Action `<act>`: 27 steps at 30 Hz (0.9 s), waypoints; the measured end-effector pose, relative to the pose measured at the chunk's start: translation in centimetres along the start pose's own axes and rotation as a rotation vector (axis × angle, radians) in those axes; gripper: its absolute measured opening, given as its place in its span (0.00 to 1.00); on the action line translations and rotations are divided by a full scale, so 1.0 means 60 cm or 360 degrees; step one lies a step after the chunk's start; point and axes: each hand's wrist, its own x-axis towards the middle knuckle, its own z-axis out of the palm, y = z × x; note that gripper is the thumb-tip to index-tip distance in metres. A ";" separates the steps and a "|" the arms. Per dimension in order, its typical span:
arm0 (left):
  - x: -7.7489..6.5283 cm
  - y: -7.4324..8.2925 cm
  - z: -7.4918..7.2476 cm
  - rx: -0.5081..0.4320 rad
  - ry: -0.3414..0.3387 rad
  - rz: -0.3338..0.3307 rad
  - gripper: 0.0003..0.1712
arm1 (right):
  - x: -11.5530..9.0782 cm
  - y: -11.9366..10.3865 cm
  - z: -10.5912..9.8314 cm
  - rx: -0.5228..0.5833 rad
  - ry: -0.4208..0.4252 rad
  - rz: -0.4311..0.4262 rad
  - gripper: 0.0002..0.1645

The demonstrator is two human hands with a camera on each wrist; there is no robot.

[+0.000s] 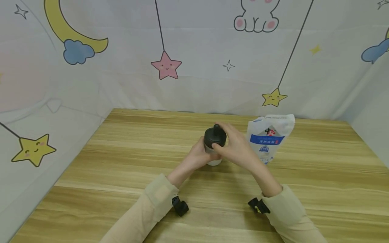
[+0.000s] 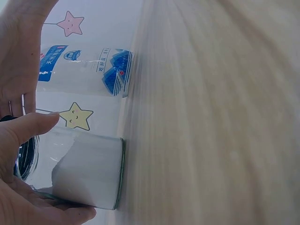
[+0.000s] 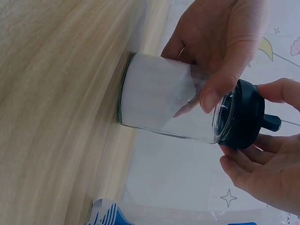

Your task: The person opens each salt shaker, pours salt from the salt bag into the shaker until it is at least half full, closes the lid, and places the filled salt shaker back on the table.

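A clear glass jar (image 3: 159,93) with white powder or grains inside stands on the wooden table. Its black lid (image 1: 215,136) has a short spout or knob on top. My left hand (image 1: 199,155) grips the glass body, thumb on one side and fingers round the other. With thumb and fingers, my right hand (image 1: 238,146) holds the lid by its edge. The lid sits on the jar's mouth; whether it is screwed tight cannot be told. Just right of my right hand stands a white and blue salt bag (image 1: 268,136).
The wooden table (image 1: 121,152) reaches back to a white cloth backdrop (image 1: 197,91) printed with stars and a moon. More cloth hangs at the left and right sides. A black wrist camera (image 1: 180,206) is strapped at the left cuff, another camera (image 1: 259,206) at the right.
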 end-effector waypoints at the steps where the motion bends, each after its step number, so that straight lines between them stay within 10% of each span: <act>1: 0.000 0.000 0.000 -0.0001 0.0001 -0.0004 0.41 | 0.000 0.000 0.000 0.0001 -0.0001 -0.0004 0.42; 27: -0.001 -0.001 0.001 0.0004 0.0024 -0.0049 0.44 | -0.001 0.001 0.002 0.0030 0.0022 -0.0020 0.42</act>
